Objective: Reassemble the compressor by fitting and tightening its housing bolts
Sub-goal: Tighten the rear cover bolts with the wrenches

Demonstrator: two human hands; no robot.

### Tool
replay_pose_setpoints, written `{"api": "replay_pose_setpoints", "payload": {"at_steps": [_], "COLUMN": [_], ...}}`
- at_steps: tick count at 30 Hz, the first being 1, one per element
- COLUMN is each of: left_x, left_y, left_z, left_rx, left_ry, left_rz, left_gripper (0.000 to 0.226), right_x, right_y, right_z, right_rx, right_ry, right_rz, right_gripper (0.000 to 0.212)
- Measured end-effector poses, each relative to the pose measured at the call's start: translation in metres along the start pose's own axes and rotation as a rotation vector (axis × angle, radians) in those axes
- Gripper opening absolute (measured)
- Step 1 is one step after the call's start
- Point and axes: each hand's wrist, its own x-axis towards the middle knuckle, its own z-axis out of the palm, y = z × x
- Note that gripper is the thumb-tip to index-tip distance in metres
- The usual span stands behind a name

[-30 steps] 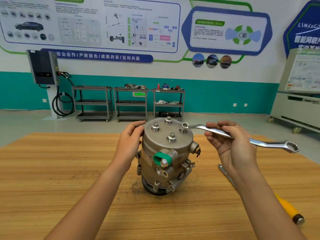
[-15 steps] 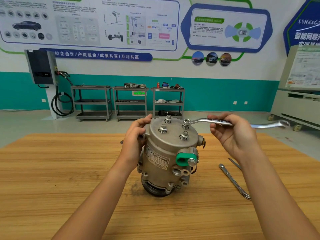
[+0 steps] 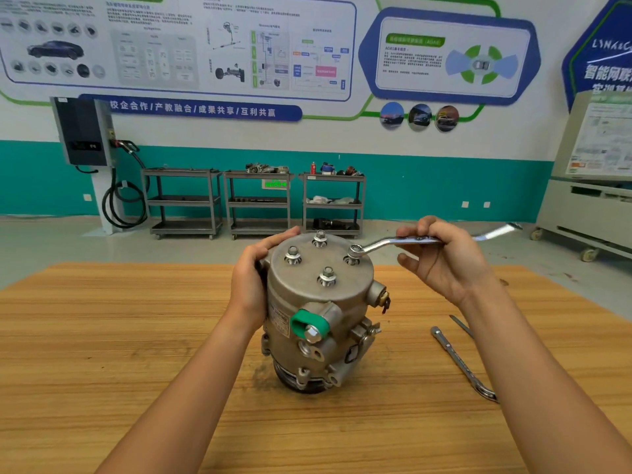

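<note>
A grey metal compressor [image 3: 318, 313] stands upright on the wooden table [image 3: 102, 354], with a green cap on its front port. Several bolts stick up from its round top cover; the front one [image 3: 327, 276] is nearest me. My left hand [image 3: 253, 278] grips the housing's left side. My right hand [image 3: 441, 261] holds a silver ring wrench [image 3: 379, 242] by the shank. The wrench's ring end sits over the right bolt [image 3: 354, 252], and the handle points right and away.
A second wrench [image 3: 458, 360] lies on the table right of the compressor, partly behind my right forearm. Beyond the table's far edge stand three metal carts [image 3: 256, 203], a wall charger [image 3: 82, 131] and a cabinet on wheels [image 3: 588, 200].
The wrench handle has swung away from me while its ring stays on the right bolt. The compressor has turned back, so the green cap faces more left than half a second ago.
</note>
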Motion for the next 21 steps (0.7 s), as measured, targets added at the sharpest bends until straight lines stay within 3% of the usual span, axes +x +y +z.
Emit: {"api": "replay_pose_setpoints", "payload": {"at_steps": [2, 5, 8, 12, 14, 16, 18, 21], "left_x": [-0.003, -0.009, -0.018, -0.024, -0.026, -0.029, -0.030, -0.028], "left_y": [-0.001, -0.005, -0.008, -0.008, -0.008, -0.008, -0.009, -0.009], "left_z": [-0.001, -0.003, -0.001, 0.005, 0.006, 0.005, 0.003, -0.001], "left_rx": [-0.007, 0.092, 0.172, 0.261, 0.274, 0.302, 0.292, 0.244], "left_ry": [0.037, 0.072, 0.084, 0.079, 0.089, 0.094, 0.102, 0.107], "left_rz": [0.032, 0.071, 0.136, 0.211, 0.216, 0.225, 0.221, 0.247], "left_gripper": [0.042, 0.036, 0.037, 0.031, 0.030, 0.031, 0.031, 0.028], "right_x": [-0.016, -0.041, -0.058, -0.068, -0.077, -0.085, -0.092, -0.093], "right_y": [0.009, 0.025, 0.042, 0.056, 0.058, 0.058, 0.056, 0.057], "right_z": [0.006, 0.017, 0.030, 0.050, 0.059, 0.068, 0.084, 0.106], "right_rx": [-0.015, -0.127, -0.328, -0.719, -1.071, -1.422, -1.673, -1.796], "right_ry": [0.074, 0.208, 0.302, 0.265, 0.203, 0.184, 0.219, 0.164], "right_rz": [-0.112, -0.334, -0.502, -0.683, -0.777, -0.806, -0.720, -0.579], "right_gripper": [0.042, 0.055, 0.054, 0.025, 0.034, 0.053, 0.065, 0.073]}}
